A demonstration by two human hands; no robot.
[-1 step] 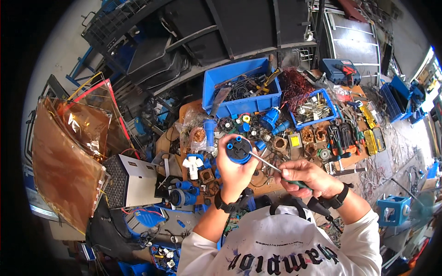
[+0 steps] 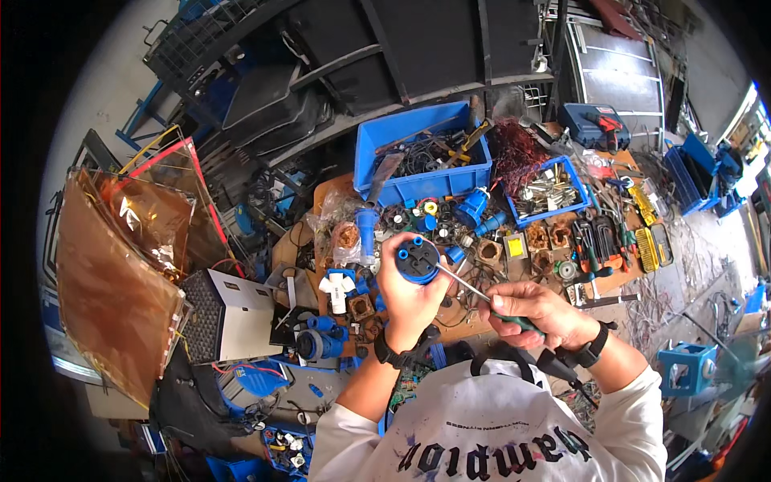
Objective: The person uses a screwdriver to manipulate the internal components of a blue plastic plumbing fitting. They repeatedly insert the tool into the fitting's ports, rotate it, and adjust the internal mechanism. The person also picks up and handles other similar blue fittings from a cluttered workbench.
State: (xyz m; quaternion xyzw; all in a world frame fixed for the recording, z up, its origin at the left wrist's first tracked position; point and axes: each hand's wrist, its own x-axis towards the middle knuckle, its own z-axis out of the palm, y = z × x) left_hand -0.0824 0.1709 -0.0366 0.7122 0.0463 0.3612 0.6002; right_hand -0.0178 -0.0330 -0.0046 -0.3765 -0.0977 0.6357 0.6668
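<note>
Wrapped round a blue cylindrical part with a black face (image 2: 416,261), my left hand (image 2: 404,301) holds it up over the bench. Two small blue rings stand out from that face. The fingers of my right hand (image 2: 534,312) are closed on the green handle of a screwdriver (image 2: 462,283). Its metal shaft points left, and the tip meets the right edge of the black face, close to my left thumb. Whether the tip sits in a screw is too small to tell. Just left of my left hand lies a white fitting (image 2: 337,293).
Beyond my hands stand a blue bin (image 2: 426,186) of cables and a blue tray (image 2: 550,213) of metal pieces. Pliers and other hand tools (image 2: 598,241) lie at the right. Blue housings (image 2: 320,341) and a white box (image 2: 245,313) are on the left.
</note>
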